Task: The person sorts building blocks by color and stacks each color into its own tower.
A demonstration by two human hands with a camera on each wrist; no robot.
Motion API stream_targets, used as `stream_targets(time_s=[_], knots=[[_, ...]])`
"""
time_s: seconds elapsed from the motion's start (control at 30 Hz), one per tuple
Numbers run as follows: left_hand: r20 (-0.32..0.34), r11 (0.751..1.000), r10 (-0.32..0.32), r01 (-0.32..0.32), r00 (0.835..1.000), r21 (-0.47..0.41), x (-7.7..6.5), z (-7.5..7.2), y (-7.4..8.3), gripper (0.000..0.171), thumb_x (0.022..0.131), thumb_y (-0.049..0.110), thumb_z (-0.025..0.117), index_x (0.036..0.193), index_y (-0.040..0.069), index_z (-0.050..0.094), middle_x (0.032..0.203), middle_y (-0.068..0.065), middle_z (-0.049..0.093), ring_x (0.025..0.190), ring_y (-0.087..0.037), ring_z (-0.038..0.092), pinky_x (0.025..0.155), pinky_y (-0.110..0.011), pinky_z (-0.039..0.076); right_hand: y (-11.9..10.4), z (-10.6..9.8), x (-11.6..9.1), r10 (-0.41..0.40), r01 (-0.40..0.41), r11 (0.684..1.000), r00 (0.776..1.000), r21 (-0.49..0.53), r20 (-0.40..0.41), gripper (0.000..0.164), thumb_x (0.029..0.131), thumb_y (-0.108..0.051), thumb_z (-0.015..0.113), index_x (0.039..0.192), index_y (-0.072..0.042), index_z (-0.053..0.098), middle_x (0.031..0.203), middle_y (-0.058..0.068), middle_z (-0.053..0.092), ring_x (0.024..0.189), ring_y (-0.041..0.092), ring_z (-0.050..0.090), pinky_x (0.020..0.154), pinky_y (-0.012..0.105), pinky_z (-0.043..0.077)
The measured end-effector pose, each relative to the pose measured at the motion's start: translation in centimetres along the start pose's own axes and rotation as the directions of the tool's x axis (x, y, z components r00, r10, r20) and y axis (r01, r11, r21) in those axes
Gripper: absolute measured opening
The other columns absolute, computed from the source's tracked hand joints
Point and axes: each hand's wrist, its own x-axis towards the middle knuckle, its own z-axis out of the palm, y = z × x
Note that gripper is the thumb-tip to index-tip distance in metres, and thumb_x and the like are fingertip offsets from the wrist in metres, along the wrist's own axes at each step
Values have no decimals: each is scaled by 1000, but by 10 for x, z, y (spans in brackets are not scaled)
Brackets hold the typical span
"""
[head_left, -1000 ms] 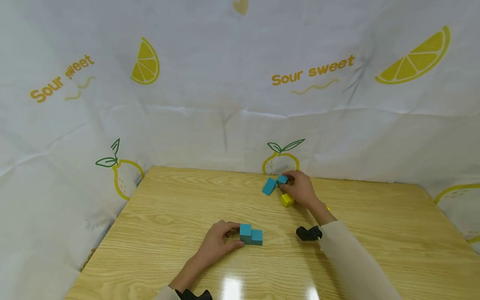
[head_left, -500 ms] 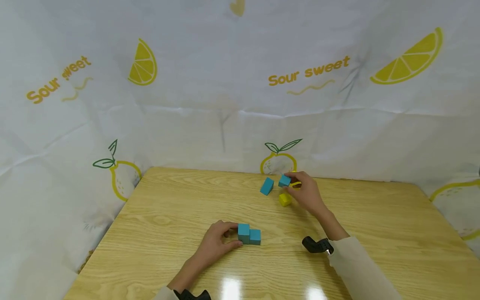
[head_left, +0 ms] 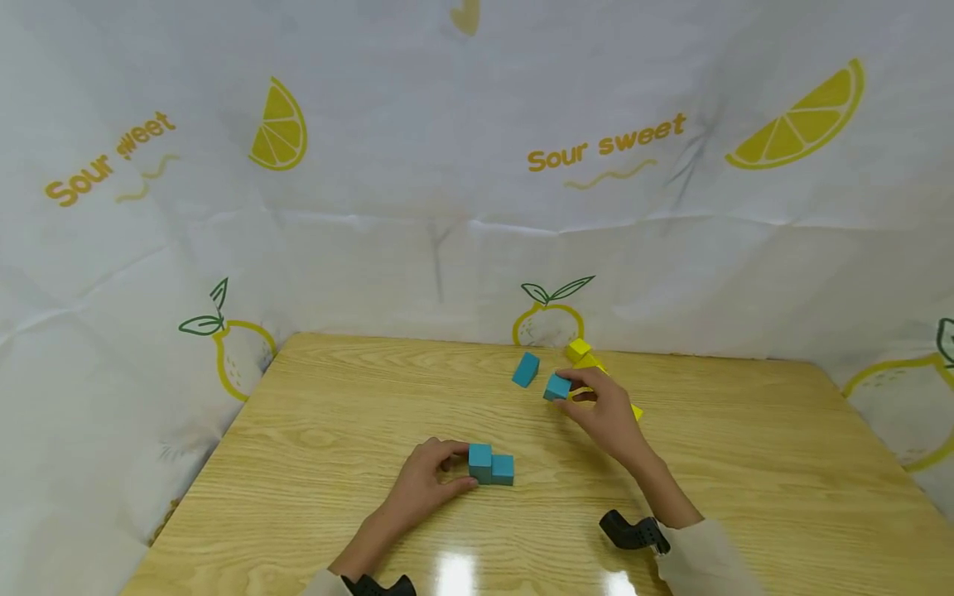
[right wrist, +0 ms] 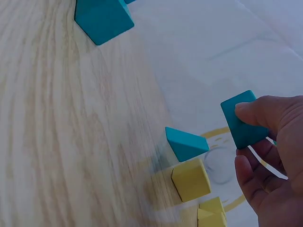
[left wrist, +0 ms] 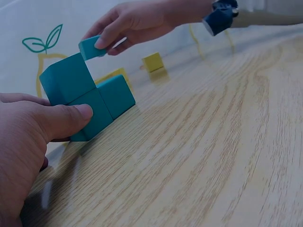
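My left hand (head_left: 425,484) grips a blue block (left wrist: 94,116) at the bottom of a small stack, its thumb on the near face. Another blue block (left wrist: 68,78) sits on top, and a third blue block (head_left: 503,469) stands against the right side of the stack. My right hand (head_left: 607,418) pinches a blue block (right wrist: 244,120) between thumb and fingers, held above the table. A loose blue wedge-shaped block (head_left: 526,370) lies left of that hand, near the back edge.
Yellow blocks lie behind and beside my right hand, among them a yellow cube (head_left: 578,349) at the back and a yellow block (head_left: 637,412) by the wrist. The wooden table (head_left: 335,414) ends at a white printed cloth (head_left: 402,273).
My right hand has lifted the blue block from beside the wedge block and brought it toward me, uncovering yellow blocks behind. The left hand stays at the stack.
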Motion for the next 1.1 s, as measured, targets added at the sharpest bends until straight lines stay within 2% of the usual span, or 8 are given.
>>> stream_targets(time_s=[0.1, 0.3, 0.43, 0.6, 0.73, 0.93, 1.1], knots=[[4, 1000, -1, 1, 1000, -3, 0, 0, 0, 42, 81, 37, 76, 118, 18, 67, 88, 12, 56, 72, -7, 42, 64, -25, 39, -9, 3, -8, -1, 1, 1000, 1000, 23, 28, 39, 84, -3, 73, 122, -5, 63, 109, 6, 59, 97, 23, 55, 80, 43, 51], [5, 1000, -3, 3, 1000, -8, 0, -1, 2, 43, 81, 36, 76, 118, 18, 67, 89, 11, 56, 72, -7, 42, 64, -26, 39, -6, 13, -18, -60, 58, 998, 995, 31, 82, 40, 82, -4, 75, 120, -10, 65, 106, 0, 59, 94, 17, 56, 77, 39, 53], [7, 1000, -5, 5, 1000, -3, 0, -2, 3, 42, 81, 35, 77, 118, 18, 67, 89, 11, 57, 72, -8, 42, 64, -26, 39, -9, 20, -24, -69, 64, 997, 992, 47, 106, 40, 81, -4, 76, 119, -12, 65, 105, -2, 60, 93, 15, 57, 75, 36, 53], [6, 1000, -5, 5, 1000, 6, 1, -2, 3, 42, 80, 34, 78, 117, 18, 67, 90, 12, 57, 72, -7, 43, 65, -26, 39, -19, 27, -30, -64, 49, 995, 982, 88, 177, 39, 82, -7, 76, 119, -13, 65, 109, -1, 61, 95, 14, 57, 76, 37, 53], [2, 1000, 0, 0, 1000, 7, 1, -2, 3, 42, 80, 33, 78, 117, 18, 67, 90, 11, 58, 73, -7, 43, 65, -26, 40, -34, 30, -31, -68, 44, 992, 974, 115, 216, 39, 82, -3, 75, 119, -8, 65, 110, 4, 61, 94, 19, 58, 76, 44, 52], [1, 1000, 8, -8, 1000, 7, 1, -2, 2, 41, 81, 34, 77, 117, 17, 67, 92, 11, 59, 73, -7, 44, 65, -26, 40, -60, 29, -33, -138, 99, 982, 957, 159, 257, 39, 78, 5, 75, 115, 1, 64, 106, 14, 62, 88, 27, 59, 73, 47, 52], [-2, 1000, 18, -18, 1000, 17, 1, -2, 3, 41, 80, 32, 78, 116, 17, 67, 90, 11, 59, 71, -7, 42, 64, -26, 39, -52, 38, -37, -181, 138, 976, 944, 168, 277, 39, 79, 2, 76, 116, -3, 63, 104, 9, 61, 86, 24, 59, 72, 43, 53]])
